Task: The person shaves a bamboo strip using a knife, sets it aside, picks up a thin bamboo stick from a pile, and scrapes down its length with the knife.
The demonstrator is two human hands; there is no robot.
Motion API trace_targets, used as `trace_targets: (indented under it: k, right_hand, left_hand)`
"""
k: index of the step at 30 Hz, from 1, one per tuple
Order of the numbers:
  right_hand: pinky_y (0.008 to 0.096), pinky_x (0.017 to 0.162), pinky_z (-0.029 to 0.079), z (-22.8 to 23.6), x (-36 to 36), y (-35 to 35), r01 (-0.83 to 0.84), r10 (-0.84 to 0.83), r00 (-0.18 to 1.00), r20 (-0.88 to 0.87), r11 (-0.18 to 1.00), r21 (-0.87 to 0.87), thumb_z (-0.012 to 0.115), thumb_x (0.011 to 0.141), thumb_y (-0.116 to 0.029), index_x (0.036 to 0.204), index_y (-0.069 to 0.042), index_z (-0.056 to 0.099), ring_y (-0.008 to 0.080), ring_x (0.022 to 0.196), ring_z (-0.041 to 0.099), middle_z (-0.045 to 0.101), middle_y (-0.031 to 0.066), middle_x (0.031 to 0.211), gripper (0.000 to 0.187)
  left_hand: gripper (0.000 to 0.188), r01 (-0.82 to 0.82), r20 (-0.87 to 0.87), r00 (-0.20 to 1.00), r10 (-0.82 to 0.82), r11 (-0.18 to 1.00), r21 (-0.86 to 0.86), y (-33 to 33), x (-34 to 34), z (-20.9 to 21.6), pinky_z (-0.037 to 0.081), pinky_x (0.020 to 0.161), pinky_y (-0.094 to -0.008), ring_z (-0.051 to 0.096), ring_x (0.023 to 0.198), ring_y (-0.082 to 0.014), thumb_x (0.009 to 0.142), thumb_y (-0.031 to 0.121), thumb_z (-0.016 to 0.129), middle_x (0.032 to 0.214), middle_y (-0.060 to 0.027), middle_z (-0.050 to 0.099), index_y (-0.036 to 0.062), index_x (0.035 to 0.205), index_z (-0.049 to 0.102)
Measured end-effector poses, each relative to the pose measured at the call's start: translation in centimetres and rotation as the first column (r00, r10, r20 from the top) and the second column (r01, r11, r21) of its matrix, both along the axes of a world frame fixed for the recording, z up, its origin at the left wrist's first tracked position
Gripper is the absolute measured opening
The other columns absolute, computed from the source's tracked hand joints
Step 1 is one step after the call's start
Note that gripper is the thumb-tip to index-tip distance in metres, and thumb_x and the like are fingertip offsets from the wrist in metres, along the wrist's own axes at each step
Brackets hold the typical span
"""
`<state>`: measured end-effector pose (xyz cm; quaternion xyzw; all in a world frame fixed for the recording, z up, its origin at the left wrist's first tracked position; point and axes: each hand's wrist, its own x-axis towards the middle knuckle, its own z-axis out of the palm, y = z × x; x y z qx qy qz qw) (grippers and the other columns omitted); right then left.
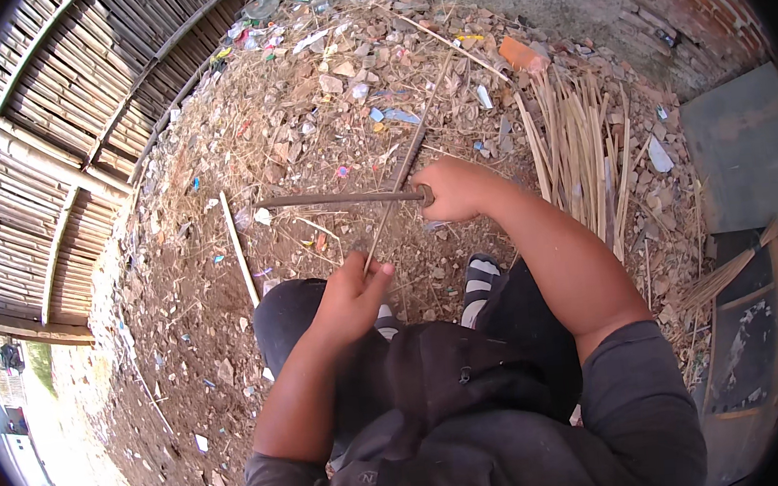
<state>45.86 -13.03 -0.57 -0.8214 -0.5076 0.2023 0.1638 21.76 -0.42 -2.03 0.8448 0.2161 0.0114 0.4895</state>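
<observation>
Held out in front of me, a long brown-bladed machete points left, nearly level across the view. My right hand is closed around its handle, which the fingers mostly hide. My left hand pinches the near end of a thin bamboo strip that slants away up and to the right. Blade and strip cross close to my right hand; whether they touch, I cannot tell. Both hands are above the ground in front of my knees.
To the right lies a bundle of split bamboo strips, with an orange brick piece beyond it. A single pale stick lies at left. Rubble and litter cover the ground. A bamboo wall stands left, a grey panel right.
</observation>
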Motion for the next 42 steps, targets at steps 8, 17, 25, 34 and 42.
trace_targets:
  k: [8, 17, 25, 34, 42]
  right_hand:
    - [0.0461, 0.076, 0.053, 0.8, 2.3, -1.7, 0.165, -0.175, 0.983, 0.05, 0.973, 0.159, 0.074, 0.073, -0.028, 0.104, -0.002, 0.067, 0.0379, 0.085, 0.068, 0.068, 0.0204, 0.084, 0.041]
    - [0.0483, 0.071, 0.052, 4.5, 0.1, -2.8, 0.04, -0.063, 0.986, 0.153, 0.988, 0.149, 0.075, 0.077, -0.033, 0.09, -0.009, 0.066, 0.0362, 0.081, 0.068, 0.068, 0.016, 0.079, 0.029]
    - [0.0479, 0.068, 0.051, 2.2, -1.8, -1.4, -0.062, 0.016, 0.955, 0.297, 0.988, 0.145, 0.076, 0.077, -0.03, 0.09, -0.009, 0.063, 0.0362, 0.079, 0.067, 0.066, 0.0134, 0.077, 0.029]
    - [0.0486, 0.073, 0.054, 0.3, 0.4, -0.9, 0.11, -0.155, 0.968, 0.199, 0.969, 0.221, 0.07, 0.074, -0.024, 0.096, -0.01, 0.067, 0.0361, 0.079, 0.068, 0.069, 0.0146, 0.081, 0.026]
    - [0.0498, 0.072, 0.053, 0.0, 2.3, -1.3, 0.194, -0.21, 0.975, 0.076, 0.965, 0.178, 0.068, 0.076, -0.023, 0.095, -0.008, 0.066, 0.0388, 0.079, 0.067, 0.068, 0.0183, 0.081, 0.024]
  left_hand:
    - [0.028, 0.013, 0.115, 0.993, 0.012, 0.976, -0.216, 0.5, 0.0, -0.8, 0.037, 0.054, -0.0279, 0.042, 0.06, -0.0075, 0.104, 0.029, 0.053, 0.068, 0.0024, 0.046, 0.005, 0.09, 0.054]
    - [0.028, -0.011, -0.023, 1.0, -0.005, 0.748, -0.664, 1.4, -0.5, 1.2, 0.028, 0.045, -0.0226, 0.034, 0.051, -0.0051, 0.108, 0.032, 0.041, 0.065, 0.0059, 0.039, 0.0072, 0.104, 0.055]
    - [0.019, -0.125, -0.121, 0.991, 0.049, 0.619, -0.776, 1.6, -0.5, 1.4, 0.024, 0.041, -0.0219, 0.031, 0.047, -0.0037, 0.105, 0.028, 0.049, 0.064, 0.008, 0.037, 0.011, 0.099, 0.051]
    - [0.025, -0.077, -0.05, 0.997, 0.058, 0.77, -0.634, 1.3, -0.5, 1.4, 0.029, 0.041, -0.02, 0.041, 0.048, -0.0021, 0.089, 0.008, 0.07, 0.068, 0.0074, 0.048, 0.0143, 0.093, 0.046]
    - [0.03, 0.029, 0.018, 1.0, -0.023, 0.812, -0.583, 1.4, -0.4, 0.2, 0.036, 0.047, -0.0194, 0.046, 0.054, -0.0014, 0.083, 0.0, 0.071, 0.071, 0.0082, 0.049, 0.0138, 0.092, 0.046]
